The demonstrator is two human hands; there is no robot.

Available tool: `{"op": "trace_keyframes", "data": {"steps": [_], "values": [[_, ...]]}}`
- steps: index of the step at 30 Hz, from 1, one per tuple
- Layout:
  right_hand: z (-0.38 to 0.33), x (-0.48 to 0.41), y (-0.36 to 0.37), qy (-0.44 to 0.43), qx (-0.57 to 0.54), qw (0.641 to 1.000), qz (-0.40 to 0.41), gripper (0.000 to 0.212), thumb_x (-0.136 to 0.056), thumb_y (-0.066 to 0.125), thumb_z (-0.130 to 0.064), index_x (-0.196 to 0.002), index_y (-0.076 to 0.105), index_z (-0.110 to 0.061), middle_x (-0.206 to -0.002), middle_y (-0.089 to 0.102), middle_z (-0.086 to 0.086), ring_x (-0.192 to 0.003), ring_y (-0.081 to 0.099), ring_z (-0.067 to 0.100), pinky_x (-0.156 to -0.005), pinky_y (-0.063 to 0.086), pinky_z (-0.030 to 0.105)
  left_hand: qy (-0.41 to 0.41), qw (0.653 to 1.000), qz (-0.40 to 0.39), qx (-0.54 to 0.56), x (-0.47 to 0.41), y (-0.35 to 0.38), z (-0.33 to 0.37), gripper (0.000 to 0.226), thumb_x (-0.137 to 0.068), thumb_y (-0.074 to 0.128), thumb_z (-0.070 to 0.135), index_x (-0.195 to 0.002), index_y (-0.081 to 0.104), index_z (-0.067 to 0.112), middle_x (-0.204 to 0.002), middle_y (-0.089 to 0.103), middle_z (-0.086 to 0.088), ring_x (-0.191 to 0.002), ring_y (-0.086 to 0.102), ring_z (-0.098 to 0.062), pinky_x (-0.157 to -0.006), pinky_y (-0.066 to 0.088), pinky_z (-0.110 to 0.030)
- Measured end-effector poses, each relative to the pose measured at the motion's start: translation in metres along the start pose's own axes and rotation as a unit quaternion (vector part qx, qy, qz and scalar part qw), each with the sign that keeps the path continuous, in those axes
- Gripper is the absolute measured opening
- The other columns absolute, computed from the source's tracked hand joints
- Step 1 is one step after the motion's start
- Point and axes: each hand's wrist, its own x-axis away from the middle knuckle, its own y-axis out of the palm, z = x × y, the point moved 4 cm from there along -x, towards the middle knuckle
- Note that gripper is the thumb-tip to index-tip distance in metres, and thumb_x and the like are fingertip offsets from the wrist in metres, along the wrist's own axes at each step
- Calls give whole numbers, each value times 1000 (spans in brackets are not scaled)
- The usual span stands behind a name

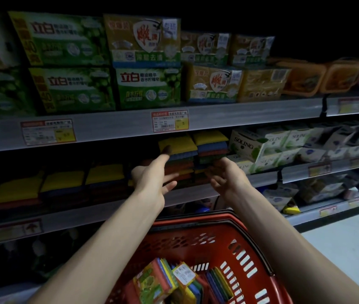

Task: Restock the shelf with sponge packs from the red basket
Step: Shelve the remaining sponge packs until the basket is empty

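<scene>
Both my hands reach to the middle shelf [196, 195], where two stacks of multicoloured sponge packs stand side by side. My left hand [152, 174] has straight fingers, one fingertip touching the yellow top of the left stack [177, 145]. My right hand [224, 174] is open in front of the lower part of the right stack [210, 145]; I cannot tell whether it touches it. Neither hand holds a pack. Below my arms sits the red basket [196, 244] with several sponge packs [174, 281] standing on edge inside.
More yellow-topped sponge packs [62, 183] lie along the shelf to the left. White Soling soap boxes [262, 148] stand to the right. The upper shelf holds green and gold soap packs [147, 62]. A pale floor [349, 242] shows at the right.
</scene>
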Motion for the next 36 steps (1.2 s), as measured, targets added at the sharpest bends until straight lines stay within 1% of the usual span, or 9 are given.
{"op": "trace_keyframes", "data": {"steps": [5,8,16,21,23,26,30,33,36], "values": [[0,2,0,-6,21,1000,-2,13,-98,54,-18,-104,63,-10,-89,74,7,-71,72,14,-38,37,17,18,999,-6,-32,3,1,2,31,-92,73,30,-87,46,17,-87,53,5,-84,76,-28,-77,62,-43],[0,3,1,-4,17,1000,-9,12,-100,53,-16,-102,61,-8,-93,73,10,-50,66,8,-34,34,16,35,996,-3,-77,2,-1,4,31,-91,73,31,-94,47,15,-84,53,4,-79,76,-26,-67,61,-38],[-2,5,1,-1,23,1000,-8,13,-100,54,-20,-94,63,-14,-89,75,5,-71,71,14,-43,39,19,54,989,12,-139,-9,-7,-4,39,-86,76,17,-117,60,1,-86,67,-8,-63,74,-19,-47,52,-26],[-1,1,-3,-4,33,999,-16,14,-101,52,-21,-101,63,-13,-104,73,8,-40,58,2,-33,31,17,54,989,11,-134,-13,-11,-8,35,-87,74,12,-118,60,0,-98,70,-10,-61,75,-15,-46,53,-25],[-1,-1,-4,-6,36,999,-14,16,-100,53,-22,-106,64,-12,-106,73,8,-37,56,1,-33,30,15,49,991,11,-123,-11,-14,-11,39,-88,74,12,-122,58,1,-104,70,-11,-63,76,-15,-47,54,-25],[0,-3,-4,-2,39,999,-6,13,-98,56,-23,-99,66,-14,-94,74,4,-51,65,6,-42,36,20,24,996,15,-87,-4,-19,-18,47,-90,75,11,-129,51,3,-107,69,-12,-64,76,-17,-45,53,-24],[0,1,-2,-1,31,1000,-3,17,-98,55,-20,-82,61,-16,-63,67,-3,-44,59,6,-49,33,23,-54,998,-14,-41,6,-13,-31,20,-90,76,15,-101,62,6,-100,71,-11,-67,74,-18,-45,54,-24],[0,2,-3,-10,40,999,5,15,-96,58,-25,-91,68,-16,-80,74,1,-67,69,13,-55,39,25,-87,996,-28,-6,8,-3,-38,22,-90,76,18,-106,68,5,-99,74,-10,-65,73,-16,-44,52,-21],[-2,3,-3,-21,38,999,0,15,-97,57,-25,-90,66,-16,-65,71,-4,-52,64,8,-53,36,26,-82,996,-4,35,2,1,-40,26,-93,72,16,-113,65,0,-100,76,-13,-64,72,-16,-42,52,-20]]}}
